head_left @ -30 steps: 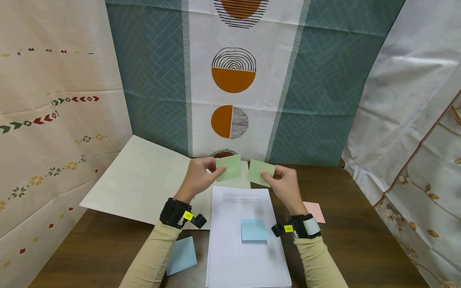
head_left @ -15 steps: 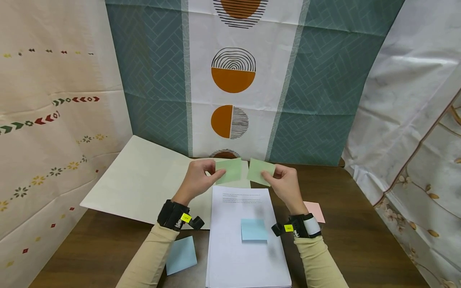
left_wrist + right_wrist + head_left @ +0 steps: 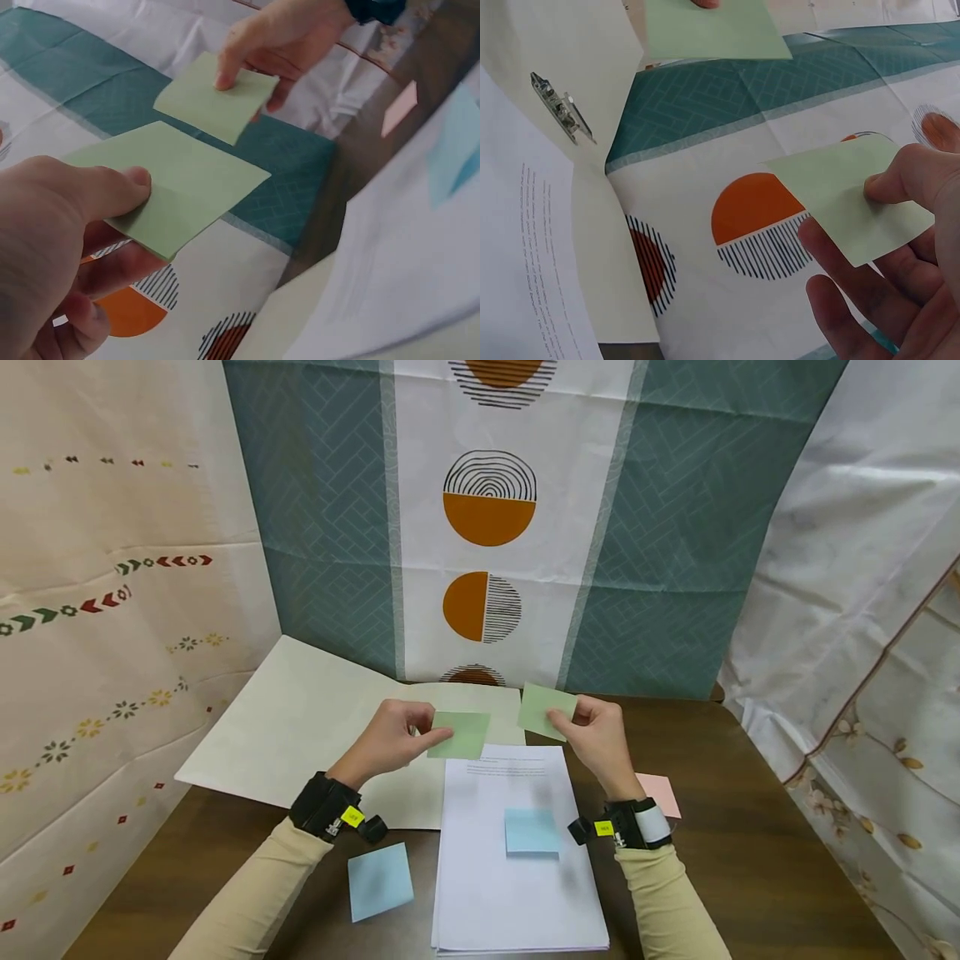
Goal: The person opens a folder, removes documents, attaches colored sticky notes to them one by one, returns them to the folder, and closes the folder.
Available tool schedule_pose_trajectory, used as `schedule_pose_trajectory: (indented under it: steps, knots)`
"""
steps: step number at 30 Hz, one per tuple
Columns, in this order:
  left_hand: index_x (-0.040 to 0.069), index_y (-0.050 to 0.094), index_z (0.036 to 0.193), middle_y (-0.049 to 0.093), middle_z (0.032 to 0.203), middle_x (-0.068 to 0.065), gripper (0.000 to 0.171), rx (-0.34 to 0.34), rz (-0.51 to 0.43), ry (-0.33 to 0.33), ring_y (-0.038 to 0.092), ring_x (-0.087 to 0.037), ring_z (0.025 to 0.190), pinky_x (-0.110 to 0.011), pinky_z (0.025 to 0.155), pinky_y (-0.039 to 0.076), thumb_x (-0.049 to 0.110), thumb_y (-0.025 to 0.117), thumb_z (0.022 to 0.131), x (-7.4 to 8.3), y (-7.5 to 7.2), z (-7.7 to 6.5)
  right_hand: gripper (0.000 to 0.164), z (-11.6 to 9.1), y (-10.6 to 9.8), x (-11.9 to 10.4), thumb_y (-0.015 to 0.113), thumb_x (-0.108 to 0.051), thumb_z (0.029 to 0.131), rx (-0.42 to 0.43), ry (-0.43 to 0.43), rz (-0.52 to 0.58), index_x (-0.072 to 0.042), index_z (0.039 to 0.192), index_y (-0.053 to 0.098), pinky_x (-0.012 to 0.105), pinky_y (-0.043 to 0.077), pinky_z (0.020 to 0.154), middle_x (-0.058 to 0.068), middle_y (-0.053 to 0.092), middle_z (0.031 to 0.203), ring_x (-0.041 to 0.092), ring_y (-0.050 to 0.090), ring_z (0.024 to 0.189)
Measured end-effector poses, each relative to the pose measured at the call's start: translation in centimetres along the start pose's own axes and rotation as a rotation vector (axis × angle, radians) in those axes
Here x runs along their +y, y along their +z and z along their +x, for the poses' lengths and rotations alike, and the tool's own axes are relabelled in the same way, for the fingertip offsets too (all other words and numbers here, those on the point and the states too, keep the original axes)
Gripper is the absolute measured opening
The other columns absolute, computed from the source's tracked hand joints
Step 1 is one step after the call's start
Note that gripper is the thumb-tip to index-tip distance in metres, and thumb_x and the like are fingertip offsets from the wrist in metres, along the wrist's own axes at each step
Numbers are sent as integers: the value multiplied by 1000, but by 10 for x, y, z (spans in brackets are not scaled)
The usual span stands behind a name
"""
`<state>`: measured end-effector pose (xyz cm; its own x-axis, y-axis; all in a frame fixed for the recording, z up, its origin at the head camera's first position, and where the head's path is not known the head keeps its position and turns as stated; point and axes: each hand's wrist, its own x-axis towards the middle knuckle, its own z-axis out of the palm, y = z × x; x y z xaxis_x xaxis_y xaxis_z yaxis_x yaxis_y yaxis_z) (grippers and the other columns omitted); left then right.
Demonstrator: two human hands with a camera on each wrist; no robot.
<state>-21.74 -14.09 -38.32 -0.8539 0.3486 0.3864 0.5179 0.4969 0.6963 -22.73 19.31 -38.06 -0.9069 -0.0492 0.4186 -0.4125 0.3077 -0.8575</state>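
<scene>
My left hand [image 3: 393, 739] pinches a green sticky note pad [image 3: 463, 735] between thumb and fingers, above the top of the paper stack [image 3: 517, 902]. In the left wrist view its edge looks slightly thick. To its right, my right hand [image 3: 598, 739] pinches a single green sticky note [image 3: 542, 708] by its right side, thumb on top. The two green pieces are held apart in the air. A blue sticky note [image 3: 531, 832] sits on the printed top sheet, its lower edge lifted a little.
An open cream file folder [image 3: 315, 727] lies under the stack, its cover spread to the left; its metal clip [image 3: 561, 109] shows in the right wrist view. A blue sticky pad [image 3: 380, 882] lies left of the stack, a pink one [image 3: 660, 796] beyond the right wrist. Curtains surround the wooden table [image 3: 720, 860].
My left hand has moved left and down with its green pad, widening the gap to the other green note. The right hand stays almost in place; the head view tilts slightly.
</scene>
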Motion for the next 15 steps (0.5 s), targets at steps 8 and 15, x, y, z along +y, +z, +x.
schedule_pose_trajectory:
  steps: [8,15]
  knots:
    - [13,64,75,63,71,7,33,-189,94,28,56,-8,74,-22,64,45,11,88,97,-8,-15,-14,22,2,-1,0,81,0,98,-4,13,0,12,117,81,13,61,78,37,81,113,-8,74,81]
    - [14,76,85,71,73,8,17,-313,240,52,55,-2,71,-20,64,47,15,90,96,-10,-27,-26,21,1,0,0,81,0,98,-3,13,-3,12,116,82,13,61,77,37,82,112,-8,74,80]
